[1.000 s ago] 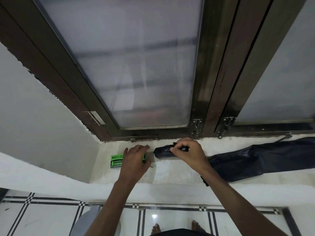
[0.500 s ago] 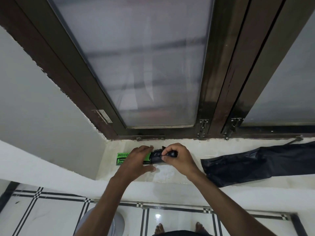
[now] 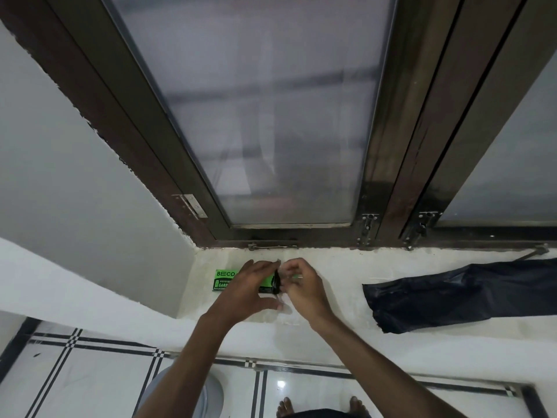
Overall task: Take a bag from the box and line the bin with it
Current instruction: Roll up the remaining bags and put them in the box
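Both hands pushed the black roll (image 3: 275, 283) into the green box (image 3: 224, 280). Left hand (image 3: 251, 292) gripped the box; right hand (image 3: 301, 286) pinched the roll. Steadying helps.

Both arms reach forward, left hand (image 3: 245, 285) and right hand (image 3: 303, 286) close together, fingers curled.
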`<state>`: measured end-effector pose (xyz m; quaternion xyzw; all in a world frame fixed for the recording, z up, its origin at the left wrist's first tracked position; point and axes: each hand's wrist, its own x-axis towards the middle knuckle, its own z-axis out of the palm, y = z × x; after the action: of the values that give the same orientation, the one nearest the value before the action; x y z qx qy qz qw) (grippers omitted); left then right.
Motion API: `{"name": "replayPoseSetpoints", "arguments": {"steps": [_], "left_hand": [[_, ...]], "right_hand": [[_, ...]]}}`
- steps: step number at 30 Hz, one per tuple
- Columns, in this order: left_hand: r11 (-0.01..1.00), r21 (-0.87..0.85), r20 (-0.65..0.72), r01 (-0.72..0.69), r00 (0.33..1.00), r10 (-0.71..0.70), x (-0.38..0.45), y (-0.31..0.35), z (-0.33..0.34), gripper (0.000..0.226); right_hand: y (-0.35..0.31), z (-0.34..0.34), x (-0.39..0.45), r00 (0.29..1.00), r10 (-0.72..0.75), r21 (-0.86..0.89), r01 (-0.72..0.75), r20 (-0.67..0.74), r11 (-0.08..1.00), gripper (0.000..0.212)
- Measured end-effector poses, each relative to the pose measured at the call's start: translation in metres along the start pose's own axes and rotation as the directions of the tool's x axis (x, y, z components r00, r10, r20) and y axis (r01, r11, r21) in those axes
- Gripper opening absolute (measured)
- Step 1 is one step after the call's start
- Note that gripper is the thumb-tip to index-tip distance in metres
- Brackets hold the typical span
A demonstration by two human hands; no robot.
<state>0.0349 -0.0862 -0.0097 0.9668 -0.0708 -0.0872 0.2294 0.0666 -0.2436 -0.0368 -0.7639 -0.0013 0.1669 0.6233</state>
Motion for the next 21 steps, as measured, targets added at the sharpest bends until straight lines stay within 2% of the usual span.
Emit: {"name": "replayPoseSetpoints", "arguments": {"steps": [3, 5, 7, 9, 10, 12, 16, 21], "left_hand": [[0.999, -0.037, 0.085, 0.039, 0.996, -0.036, -0.004, -0.005, -0.003, 0.097], [0.999, -0.018, 0.056, 0.039, 0.998, -0.038, -0.004, -0.01, -0.002, 0.09], [1.0, 0.011, -0.016, 0.009, 1.0, -0.008, -0.003, -0.009, -0.001, 0.072], [0.998, 0.052, -0.072, -0.029, 0.997, 0.033, -0.001, -0.006, 0.001, 0.054], [0.997, 0.062, -0.09, -0.037, 0.995, 0.043, 0.001, -0.006, 0.002, 0.048], [0.997, 0.063, -0.116, -0.039, 0.992, 0.047, 0.002, -0.005, 0.004, 0.038], [0.993, 0.116, -0.158, -0.029, 0.986, 0.047, 0.005, -0.001, 0.013, 0.024], [0.994, 0.102, -0.166, -0.029, 0.985, 0.046, 0.008, -0.002, 0.015, 0.018]], "right_hand": [[-0.005, -0.004, 0.002, 0.976, 0.149, 0.229, -0.183, 0.16, 0.956, 0.042], [-0.005, -0.004, 0.003, 0.965, 0.167, 0.249, -0.215, 0.2, 0.944, 0.041], [-0.004, -0.007, 0.003, 0.986, 0.129, 0.154, -0.144, 0.102, 0.978, 0.035], [0.0, -0.015, 0.003, 0.999, 0.015, -0.086, -0.02, -0.05, 0.996, 0.035], [0.001, -0.019, 0.003, 0.996, -0.053, -0.209, 0.036, -0.077, 0.977, 0.037], [0.005, -0.026, 0.004, 0.994, -0.105, -0.343, 0.088, -0.032, 0.935, 0.039], [0.009, -0.032, 0.006, 0.989, -0.058, -0.383, 0.105, 0.133, 0.918, 0.035], [0.006, -0.029, 0.01, 0.989, -0.005, -0.275, 0.046, 0.147, 0.96, 0.029]]}}
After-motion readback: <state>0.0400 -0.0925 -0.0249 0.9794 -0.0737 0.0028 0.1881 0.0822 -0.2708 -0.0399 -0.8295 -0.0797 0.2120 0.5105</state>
